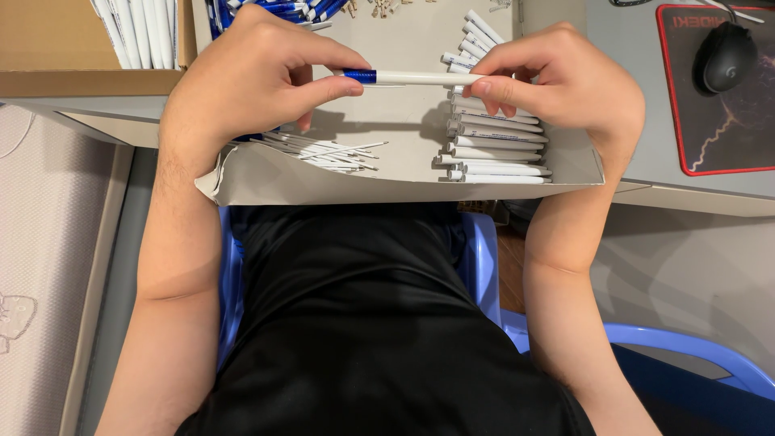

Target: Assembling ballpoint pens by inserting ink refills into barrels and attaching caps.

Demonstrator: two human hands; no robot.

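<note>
Best done by keeping the pen point(412, 77) level and in line, pressing both ends toward each other along one straight axis, no twisting off to the side, so the blue end seats squarely on the white barrel. Worth keeping fingertips clear of the joint near the blue section, and working over the open white tray point(266, 179) so any loose piece drops inside rather than onto the lap.

Held in the upper middle of the frame, above the tray, horizontal. Left hand point(254, 77) closed on the blue end, thumb below and forefinger on top, knuckles arched, wrist bent inward. Right hand point(565, 81) pinched on the white tip end, fingers curled under, back of the hand up. Both forearms rising from the lower frame, elbows out, converging over the tray.

Below the right hand, a stack of white barrels point(496, 149). Below the left hand, thin refills point(327, 152) in a loose heap. Upper left, a cardboard box point(48, 48). Upper right, on the table point(630, 32), a black mouse point(725, 58) on a red-edged mat point(726, 121).
</note>
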